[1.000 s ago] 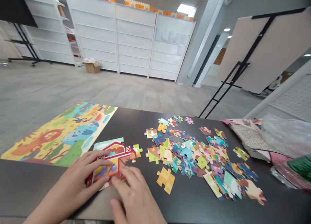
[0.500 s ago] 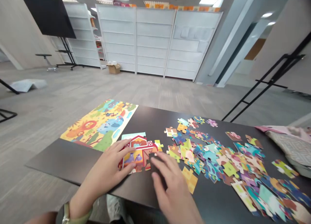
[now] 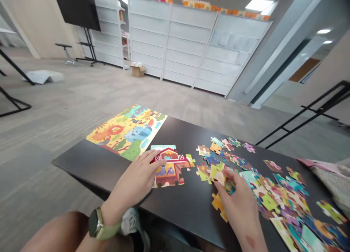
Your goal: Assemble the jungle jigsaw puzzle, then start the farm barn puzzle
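Observation:
A partly joined jigsaw puzzle [image 3: 169, 170] with a red barn lies near the table's front edge. My left hand [image 3: 138, 175] rests on its left side, fingers stretched out over the pieces. To the right, my right hand [image 3: 240, 199] pinches a yellow-green puzzle piece [image 3: 217, 170] between thumb and fingers, at the near edge of the loose pieces. An orange puzzle piece [image 3: 218, 205] lies just below that hand, partly covered by it. The loose puzzle pieces [image 3: 269, 201] spread in a heap across the right of the table.
A puzzle picture with a lion and an elephant [image 3: 128, 133] lies at the table's far left. Patterned fabric [image 3: 330, 175] sits at the right edge. Beyond the black table [image 3: 175, 204] are a carton [image 3: 138, 70], white shelves [image 3: 186, 44] and a screen on a stand [image 3: 78, 9].
My right hand has moved right, away from the barn puzzle, and now grips a yellow-green puzzle piece. My left hand stays on the barn puzzle. The camera view has shifted.

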A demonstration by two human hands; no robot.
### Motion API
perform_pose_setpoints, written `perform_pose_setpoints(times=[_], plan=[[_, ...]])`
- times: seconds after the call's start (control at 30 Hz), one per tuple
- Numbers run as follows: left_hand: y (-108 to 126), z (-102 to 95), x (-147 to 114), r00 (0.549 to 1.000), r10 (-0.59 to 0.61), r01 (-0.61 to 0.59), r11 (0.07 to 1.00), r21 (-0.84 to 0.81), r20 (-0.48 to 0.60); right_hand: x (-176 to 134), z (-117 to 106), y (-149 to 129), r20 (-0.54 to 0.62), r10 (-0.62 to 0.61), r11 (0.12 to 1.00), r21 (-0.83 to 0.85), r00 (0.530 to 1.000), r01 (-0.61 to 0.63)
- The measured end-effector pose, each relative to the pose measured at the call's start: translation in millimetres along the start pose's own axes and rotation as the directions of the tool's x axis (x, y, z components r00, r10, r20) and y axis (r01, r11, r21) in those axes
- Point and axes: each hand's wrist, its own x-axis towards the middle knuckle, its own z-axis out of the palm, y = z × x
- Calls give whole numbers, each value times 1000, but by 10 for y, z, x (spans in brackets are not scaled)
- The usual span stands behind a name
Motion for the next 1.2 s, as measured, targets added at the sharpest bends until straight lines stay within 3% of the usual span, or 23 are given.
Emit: perform_pose_setpoints(times=[0.13, 0.23, 0.27, 0.33, 0.4, 0.43, 0.5, 0.67, 0.73, 0.77, 0.93, 1.0, 1.07, 1.13, 1.2], plan=[[-22, -42, -5, 996, -5, -11, 987, -163, -94, -14, -36, -22, -71, -28, 992, 119, 997, 36], [-54, -84, -31, 982, -64, 2, 945, -327, -179, -153, -31, -304, 39, -252, 922, 314, 967, 228], [-56, -98, -43, 978, -83, 8, 930, -368, -189, -220, -14, -441, 109, -371, 875, 374, 922, 308], [-44, -125, -65, 981, -81, 3, 916, -401, -178, -354, 38, -722, 238, -584, 773, 454, 776, 443], [-17, -146, -77, 991, -39, -13, 925, -380, -127, -448, 99, -941, 317, -711, 689, 490, 628, 533], [-4, -153, -79, 995, -21, -15, 933, -361, -97, -473, 126, -1011, 338, -745, 661, 492, 576, 567], [13, -163, -78, 999, -2, -14, 946, -323, -50, -484, 164, -1075, 355, -776, 631, 464, 521, 622], [13, -176, -83, 999, 35, -30, 962, -271, 14, -449, 168, -1063, 378, -778, 627, 400, 502, 669], [21, -182, -87, 1000, 30, -28, 963, -268, 6, -464, 168, -1069, 356, -781, 624, 429, 513, 653], [28, -186, -87, 1000, 28, -27, 963, -269, 0, -476, 174, -1071, 328, -775, 631, 443, 539, 637], [55, -196, -80, 999, 28, -21, 962, -271, 20, -447, 194, -916, 231, -618, 759, 425, 752, 493], [53, -189, -78, 999, 28, -19, 964, -265, 31, -353, 165, -739, 168, -526, 824, 343, 834, 451], [47, -176, -77, 999, 34, -24, 967, -254, 37, -240, 124, -528, 31, -421, 891, 203, 906, 407], [44, -164, -75, 998, 36, -23, 970, -242, 50, -154, 94, -346, -73, -348, 934, 64, 935, 352], [47, -156, -71, 998, 28, -13, 973, -228, 62, -123, 94, -240, -55, -330, 944, -32, 942, 329]])
